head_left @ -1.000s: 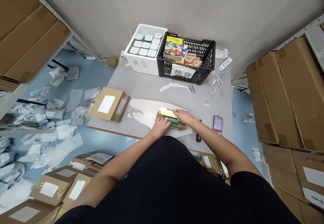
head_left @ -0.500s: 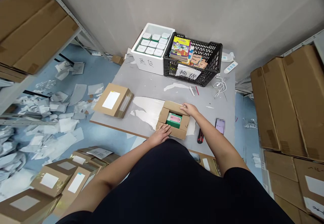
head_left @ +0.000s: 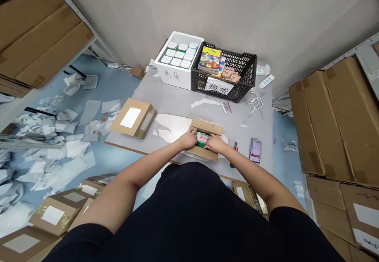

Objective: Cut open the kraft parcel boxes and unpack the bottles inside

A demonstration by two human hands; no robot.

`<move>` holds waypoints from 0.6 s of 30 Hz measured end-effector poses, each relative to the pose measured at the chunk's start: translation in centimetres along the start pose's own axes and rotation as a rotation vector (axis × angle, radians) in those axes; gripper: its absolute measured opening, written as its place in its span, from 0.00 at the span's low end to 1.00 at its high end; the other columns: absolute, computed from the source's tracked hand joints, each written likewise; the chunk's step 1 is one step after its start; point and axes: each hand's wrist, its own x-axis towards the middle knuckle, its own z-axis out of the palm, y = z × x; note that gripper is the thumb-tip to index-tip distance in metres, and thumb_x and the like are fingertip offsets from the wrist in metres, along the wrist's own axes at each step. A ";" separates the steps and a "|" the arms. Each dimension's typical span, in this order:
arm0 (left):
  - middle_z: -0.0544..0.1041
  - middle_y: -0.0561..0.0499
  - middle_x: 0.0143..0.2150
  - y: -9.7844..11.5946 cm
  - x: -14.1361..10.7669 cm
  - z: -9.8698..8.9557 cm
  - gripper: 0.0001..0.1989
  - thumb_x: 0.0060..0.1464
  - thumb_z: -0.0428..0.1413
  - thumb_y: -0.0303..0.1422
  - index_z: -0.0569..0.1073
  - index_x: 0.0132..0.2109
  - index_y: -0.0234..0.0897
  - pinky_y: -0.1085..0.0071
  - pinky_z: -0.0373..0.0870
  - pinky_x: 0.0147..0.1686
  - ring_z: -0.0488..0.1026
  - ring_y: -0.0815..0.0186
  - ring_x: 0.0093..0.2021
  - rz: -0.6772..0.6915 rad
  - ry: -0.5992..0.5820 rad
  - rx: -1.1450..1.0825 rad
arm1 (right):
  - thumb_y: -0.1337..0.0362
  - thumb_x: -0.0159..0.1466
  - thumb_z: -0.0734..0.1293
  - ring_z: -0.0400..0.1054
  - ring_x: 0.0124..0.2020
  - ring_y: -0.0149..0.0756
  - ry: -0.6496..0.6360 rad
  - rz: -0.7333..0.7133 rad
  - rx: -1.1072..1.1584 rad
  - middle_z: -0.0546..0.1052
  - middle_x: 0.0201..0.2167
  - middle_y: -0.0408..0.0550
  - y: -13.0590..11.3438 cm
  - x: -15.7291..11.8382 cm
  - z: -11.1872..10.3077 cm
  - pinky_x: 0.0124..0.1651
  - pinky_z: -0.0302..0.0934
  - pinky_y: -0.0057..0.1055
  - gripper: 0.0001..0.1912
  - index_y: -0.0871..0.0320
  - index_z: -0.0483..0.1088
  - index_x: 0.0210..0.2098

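Note:
An open cardboard carton [head_left: 209, 126] lies in front of me on the table, its long flaps folded outward. Inside it sits a small green box [head_left: 203, 139] with a pink label. My left hand [head_left: 188, 140] reaches into the carton's left end, fingers curled against that end of the green box. At the opposite end, my right hand [head_left: 215, 144] has its fingers bent down onto the box, so the two hands grip it between them. Fingertips are partly hidden inside the carton. Beside my right forearm lies a red and black utility knife [head_left: 235, 146].
A closed carton [head_left: 130, 117] with a white label stands at left. Behind are a white foam bin [head_left: 177, 76] of white-topped boxes and a black crate [head_left: 244, 88] of books. A phone [head_left: 255, 150] lies at right. Shelves flank the table [head_left: 174, 104]; paper scraps litter the floor.
Both hands have moved from the carton's flaps into its opening, onto the ends of the green box. The carton's flaps now stand more raised.

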 end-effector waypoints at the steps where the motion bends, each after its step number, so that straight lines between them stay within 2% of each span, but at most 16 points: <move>1: 0.76 0.40 0.34 -0.1 -0.1 -0.3 0.11 0.58 0.51 0.28 0.77 0.32 0.35 0.52 0.58 0.52 0.63 0.49 0.55 0.022 0.017 0.004 | 0.57 0.68 0.62 0.69 0.40 0.43 -0.001 0.007 -0.018 0.78 0.32 0.56 -0.1 -0.4 -0.1 0.55 0.50 0.39 0.17 0.61 0.77 0.34; 3: 0.75 0.40 0.36 -0.4 -0.6 -0.9 0.11 0.58 0.51 0.29 0.77 0.33 0.35 0.53 0.58 0.52 0.63 0.49 0.55 0.035 0.072 -0.004 | 0.56 0.68 0.62 0.69 0.40 0.43 0.037 0.028 -0.028 0.78 0.33 0.57 0.0 -1.2 -0.6 0.54 0.51 0.38 0.18 0.62 0.77 0.34; 5: 0.74 0.40 0.37 -0.9 -1.3 -1.3 0.11 0.59 0.50 0.29 0.77 0.34 0.35 0.55 0.60 0.51 0.64 0.51 0.55 -0.030 0.136 -0.024 | 0.57 0.69 0.60 0.69 0.41 0.44 0.074 0.066 -0.031 0.78 0.34 0.57 0.2 -2.2 -1.3 0.52 0.52 0.37 0.18 0.62 0.77 0.36; 8: 0.74 0.41 0.37 -2.2 -3.0 -1.1 0.12 0.60 0.48 0.29 0.77 0.37 0.36 0.58 0.63 0.50 0.67 0.54 0.50 -0.248 0.216 -0.090 | 0.60 0.70 0.57 0.70 0.41 0.43 0.049 0.205 -0.037 0.79 0.35 0.56 0.7 -4.1 -1.7 0.50 0.53 0.35 0.16 0.60 0.75 0.39; 12: 0.76 0.44 0.42 -3.1 -5.2 1.0 0.12 0.59 0.49 0.32 0.76 0.44 0.38 0.61 0.67 0.49 0.70 0.57 0.47 -0.550 0.243 -0.299 | 0.60 0.68 0.59 0.71 0.45 0.44 -0.077 0.445 0.027 0.78 0.42 0.55 1.0 -5.8 -0.6 0.44 0.57 0.32 0.15 0.57 0.69 0.51; 15: 0.76 0.45 0.48 -2.6 -5.6 2.1 0.16 0.58 0.51 0.36 0.73 0.51 0.39 0.63 0.68 0.48 0.71 0.56 0.49 -0.641 0.187 -0.422 | 0.61 0.68 0.59 0.71 0.46 0.45 -0.070 0.534 0.064 0.77 0.46 0.56 0.5 -5.0 0.1 0.44 0.59 0.32 0.20 0.57 0.63 0.58; 18: 0.74 0.44 0.52 -1.8 -5.0 1.9 0.18 0.57 0.53 0.37 0.70 0.54 0.40 0.62 0.66 0.52 0.70 0.55 0.52 -0.667 0.185 -0.404 | 0.62 0.67 0.61 0.69 0.50 0.43 -0.061 0.494 0.110 0.74 0.51 0.56 -0.4 -2.4 -0.1 0.49 0.59 0.31 0.22 0.57 0.62 0.60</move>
